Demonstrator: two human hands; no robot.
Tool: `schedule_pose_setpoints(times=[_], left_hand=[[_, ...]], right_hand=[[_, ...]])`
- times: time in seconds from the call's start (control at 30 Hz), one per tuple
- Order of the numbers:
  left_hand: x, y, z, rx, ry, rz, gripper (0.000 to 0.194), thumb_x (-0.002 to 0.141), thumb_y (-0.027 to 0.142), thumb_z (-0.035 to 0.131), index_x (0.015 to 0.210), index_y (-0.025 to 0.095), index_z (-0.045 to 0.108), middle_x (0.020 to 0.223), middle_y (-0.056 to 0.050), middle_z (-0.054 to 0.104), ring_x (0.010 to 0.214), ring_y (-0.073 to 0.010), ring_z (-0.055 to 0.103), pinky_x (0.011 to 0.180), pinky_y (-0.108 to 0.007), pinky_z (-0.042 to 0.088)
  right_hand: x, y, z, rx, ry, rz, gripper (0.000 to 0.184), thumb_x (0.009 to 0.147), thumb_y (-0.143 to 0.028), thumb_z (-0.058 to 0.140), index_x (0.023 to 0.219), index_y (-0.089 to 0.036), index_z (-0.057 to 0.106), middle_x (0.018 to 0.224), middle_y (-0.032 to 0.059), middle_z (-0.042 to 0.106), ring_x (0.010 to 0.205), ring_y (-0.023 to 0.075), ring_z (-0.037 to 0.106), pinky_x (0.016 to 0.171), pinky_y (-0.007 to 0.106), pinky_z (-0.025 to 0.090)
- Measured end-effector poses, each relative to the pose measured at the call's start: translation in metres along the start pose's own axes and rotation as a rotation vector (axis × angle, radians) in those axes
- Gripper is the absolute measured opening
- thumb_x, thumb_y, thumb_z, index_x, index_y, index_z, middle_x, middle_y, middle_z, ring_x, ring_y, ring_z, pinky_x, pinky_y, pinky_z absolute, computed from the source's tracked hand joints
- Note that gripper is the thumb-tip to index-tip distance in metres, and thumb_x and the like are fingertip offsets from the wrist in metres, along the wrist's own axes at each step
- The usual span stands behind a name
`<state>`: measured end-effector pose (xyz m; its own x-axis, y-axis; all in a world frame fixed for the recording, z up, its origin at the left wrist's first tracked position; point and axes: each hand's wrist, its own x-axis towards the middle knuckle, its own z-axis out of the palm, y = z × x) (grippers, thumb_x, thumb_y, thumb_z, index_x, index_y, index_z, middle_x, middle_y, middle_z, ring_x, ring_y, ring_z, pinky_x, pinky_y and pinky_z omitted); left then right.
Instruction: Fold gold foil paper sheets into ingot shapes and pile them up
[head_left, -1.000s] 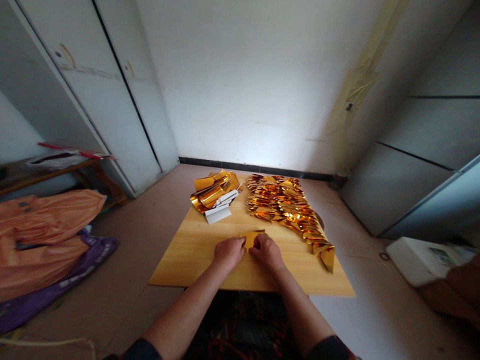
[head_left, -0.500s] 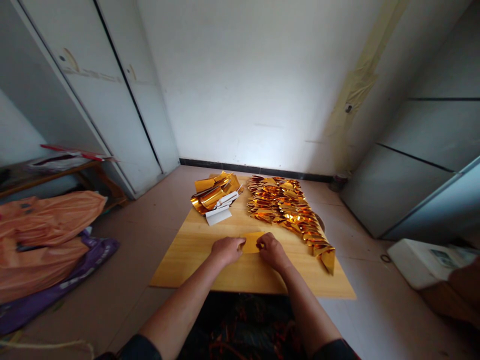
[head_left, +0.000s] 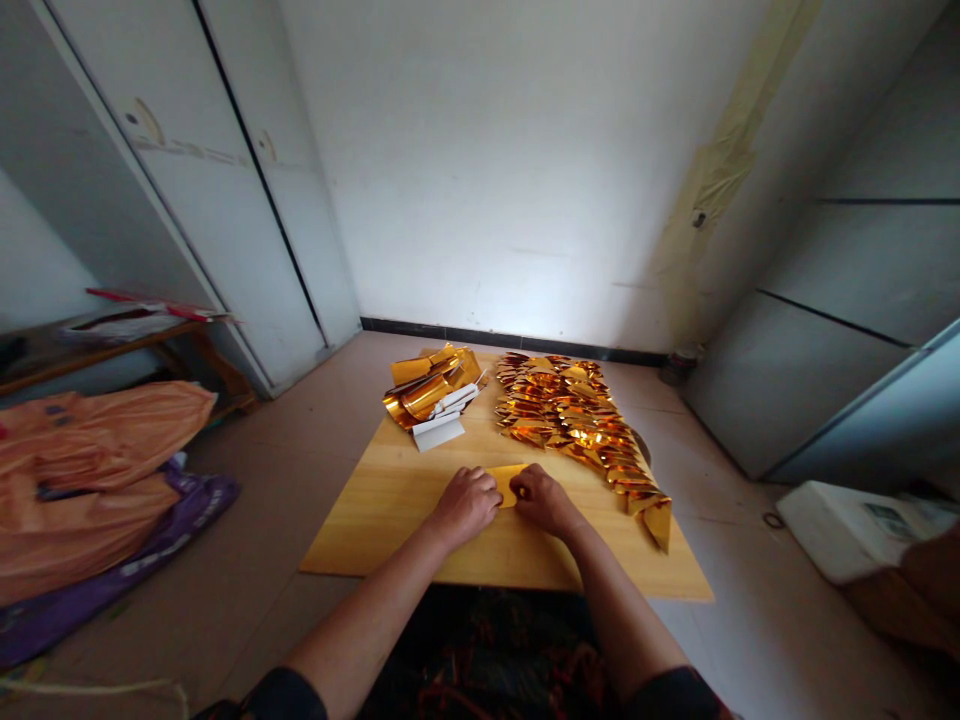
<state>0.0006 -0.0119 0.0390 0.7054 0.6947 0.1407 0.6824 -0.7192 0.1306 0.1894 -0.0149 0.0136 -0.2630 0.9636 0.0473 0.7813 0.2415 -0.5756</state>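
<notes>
Between my two hands, low over the wooden board, is a sheet of gold foil paper. My left hand has its fingers curled over the sheet's left part and hides it. On the right side, my right hand pinches the sheet's edge with bent fingers. Beyond my left hand lies a loose pile of gold foil sheets, some with white backs showing. Folded gold foil pieces lie in overlapping rows beyond my right hand, trailing toward the board's right edge.
The wooden board stands in front of my lap. Orange and purple bags lie on the floor at left, beside a low wooden bench. At right are a grey refrigerator and a white foam box.
My left hand has shifted right and slightly over the sheet, closer to my right hand, covering more of it. The right hand stays nearly in place.
</notes>
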Motion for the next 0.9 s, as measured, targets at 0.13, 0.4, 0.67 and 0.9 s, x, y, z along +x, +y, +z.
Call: schedule_pose_setpoints(times=[0.13, 0.4, 0.67, 0.9], left_hand=[[-0.002, 0.001, 0.008, 0.046, 0.039, 0.011, 0.022, 0.089, 0.02, 0.046, 0.084, 0.02, 0.067, 0.084, -0.007, 0.064, 0.089, -0.0188, 0.054, 0.081, -0.033, 0.039], [-0.001, -0.009, 0.021, -0.056, 0.136, -0.166, 0.026, 0.091, 0.017, 0.038, 0.08, 0.018, 0.061, 0.079, -0.006, 0.064, 0.083, -0.0171, 0.057, 0.078, -0.029, 0.042], [0.01, -0.013, 0.029, -0.25, 0.169, -0.457, 0.021, 0.092, 0.024, 0.039, 0.096, 0.022, 0.06, 0.095, -0.001, 0.068, 0.091, -0.013, 0.06, 0.081, -0.022, 0.043], [0.014, -0.008, 0.022, -0.247, 0.109, -0.6, 0.033, 0.088, 0.03, 0.048, 0.121, 0.024, 0.051, 0.104, -0.002, 0.068, 0.096, -0.0154, 0.063, 0.082, -0.024, 0.045]], right_hand=[[-0.002, -0.005, -0.004, -0.018, -0.014, -0.007, 0.018, 0.068, -0.008, 0.057, 0.081, -0.018, 0.064, 0.087, 0.0001, 0.053, 0.075, 0.0102, 0.052, 0.068, 0.018, 0.039], [-0.011, -0.007, -0.01, -0.152, 0.084, -0.119, 0.018, 0.078, -0.017, 0.057, 0.088, -0.025, 0.069, 0.094, 0.0025, 0.066, 0.094, 0.0181, 0.054, 0.083, 0.028, 0.039], [-0.001, -0.004, -0.002, -0.046, 0.236, 0.126, 0.02, 0.087, -0.022, 0.047, 0.091, -0.021, 0.067, 0.088, 0.0024, 0.069, 0.084, 0.0149, 0.06, 0.076, 0.023, 0.04], [0.003, -0.017, 0.013, -0.379, 0.275, 0.272, 0.017, 0.092, -0.026, 0.045, 0.088, -0.018, 0.06, 0.086, 0.0063, 0.065, 0.082, 0.0166, 0.06, 0.071, 0.025, 0.035]])
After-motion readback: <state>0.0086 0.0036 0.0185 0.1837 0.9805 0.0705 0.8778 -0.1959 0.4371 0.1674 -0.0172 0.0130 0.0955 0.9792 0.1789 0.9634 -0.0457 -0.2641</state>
